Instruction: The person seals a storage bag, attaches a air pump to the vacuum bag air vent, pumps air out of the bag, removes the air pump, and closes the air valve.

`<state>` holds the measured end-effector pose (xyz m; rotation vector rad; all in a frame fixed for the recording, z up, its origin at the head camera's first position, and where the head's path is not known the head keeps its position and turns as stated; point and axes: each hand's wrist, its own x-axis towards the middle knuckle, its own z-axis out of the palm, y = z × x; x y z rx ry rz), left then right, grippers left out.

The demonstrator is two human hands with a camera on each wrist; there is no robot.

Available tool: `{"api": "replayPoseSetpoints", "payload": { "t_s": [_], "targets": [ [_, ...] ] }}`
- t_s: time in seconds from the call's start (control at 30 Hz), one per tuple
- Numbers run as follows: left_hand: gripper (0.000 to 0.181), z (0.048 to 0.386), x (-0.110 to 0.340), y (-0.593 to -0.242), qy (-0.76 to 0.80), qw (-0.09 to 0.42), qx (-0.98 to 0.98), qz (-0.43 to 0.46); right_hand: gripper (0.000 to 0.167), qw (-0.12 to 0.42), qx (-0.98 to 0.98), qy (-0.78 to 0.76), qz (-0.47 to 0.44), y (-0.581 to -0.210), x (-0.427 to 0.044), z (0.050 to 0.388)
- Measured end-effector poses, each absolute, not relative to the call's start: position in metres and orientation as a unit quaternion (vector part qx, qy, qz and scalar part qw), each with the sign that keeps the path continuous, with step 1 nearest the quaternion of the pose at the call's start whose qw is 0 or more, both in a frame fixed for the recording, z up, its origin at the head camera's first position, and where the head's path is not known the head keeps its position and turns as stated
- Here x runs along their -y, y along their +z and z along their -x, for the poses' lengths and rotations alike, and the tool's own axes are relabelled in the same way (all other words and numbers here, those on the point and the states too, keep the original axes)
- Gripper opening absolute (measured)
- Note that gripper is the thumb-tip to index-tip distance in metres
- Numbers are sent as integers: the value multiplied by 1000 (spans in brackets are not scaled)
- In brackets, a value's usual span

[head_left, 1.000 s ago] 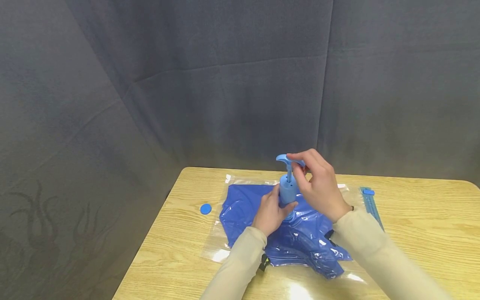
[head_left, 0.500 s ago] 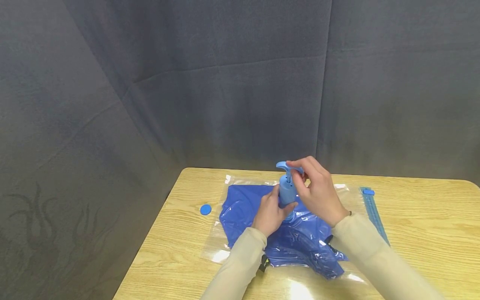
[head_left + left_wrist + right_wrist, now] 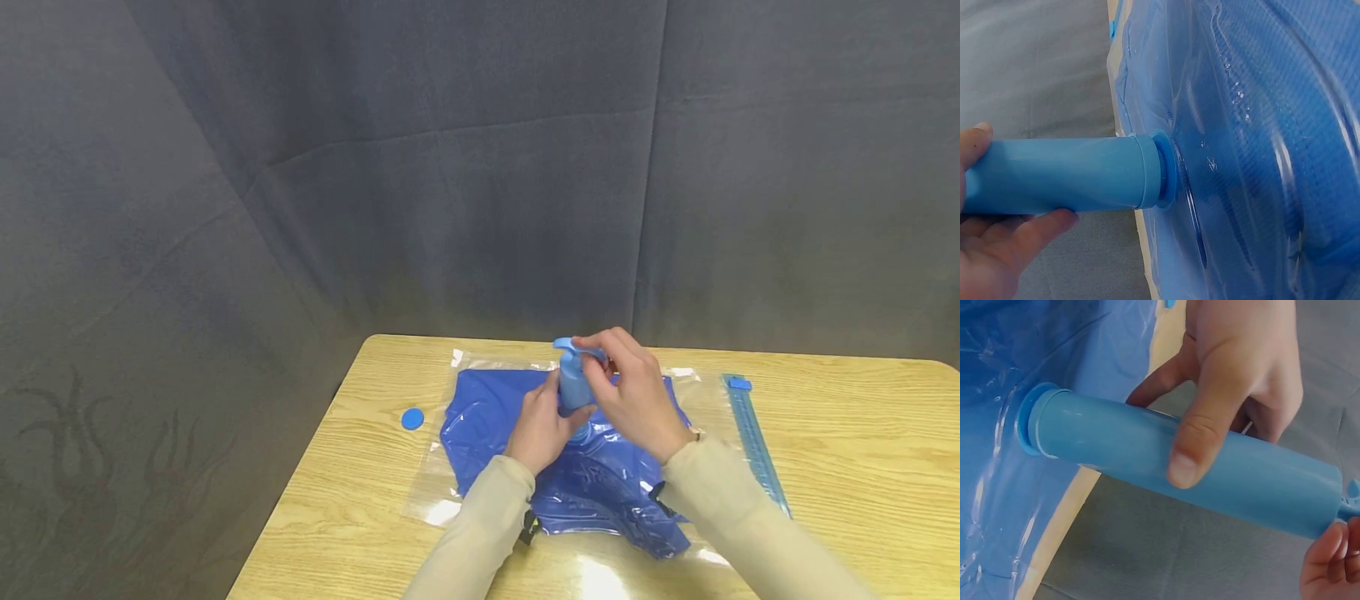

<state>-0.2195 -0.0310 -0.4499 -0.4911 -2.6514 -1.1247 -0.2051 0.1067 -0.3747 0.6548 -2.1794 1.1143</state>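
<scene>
A light-blue hand pump [image 3: 574,385] stands upright on the round valve [image 3: 582,435] of a clear vacuum storage bag [image 3: 429,490]. Inside the bag lies a folded blue garment [image 3: 480,417]. My left hand [image 3: 542,427] grips the pump's barrel from the left, its thumb across the near side, as the right wrist view also shows. With bent fingers and thumb, my right hand [image 3: 633,392] holds the right side of the T-shaped handle [image 3: 564,343], which sits low against the barrel's top. In the left wrist view, the pump's collar [image 3: 1147,172] meets the valve.
A blue round cap [image 3: 412,419] lies on the wooden table [image 3: 330,500], left of the bag. Along the bag's right edge runs a blue zip strip with a slider [image 3: 739,384]. Grey cloth [image 3: 480,208] hangs behind the table.
My right hand has moved down with the handle, and the pump's rod has slid into the barrel. The left hand, barrel and bag have stayed nearly in place.
</scene>
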Motion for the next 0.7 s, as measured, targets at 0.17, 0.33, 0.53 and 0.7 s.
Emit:
{"api": "replayPoseSetpoints", "payload": {
  "t_s": [0.17, 0.33, 0.53, 0.7],
  "targets": [
    [56, 220, 31, -451, -377, 123, 901, 175, 19, 301, 821, 418, -246, -378, -107, 205],
    [57, 219, 31, -452, -372, 134, 901, 180, 23, 288, 831, 410, -240, -380, -107, 205],
    [49, 219, 31, -452, -376, 134, 900, 174, 43, 274, 839, 398, -252, -384, -107, 206],
    [52, 221, 32, -452, -363, 153, 903, 175, 45, 278, 841, 389, -254, -385, -108, 208]
  ]
}}
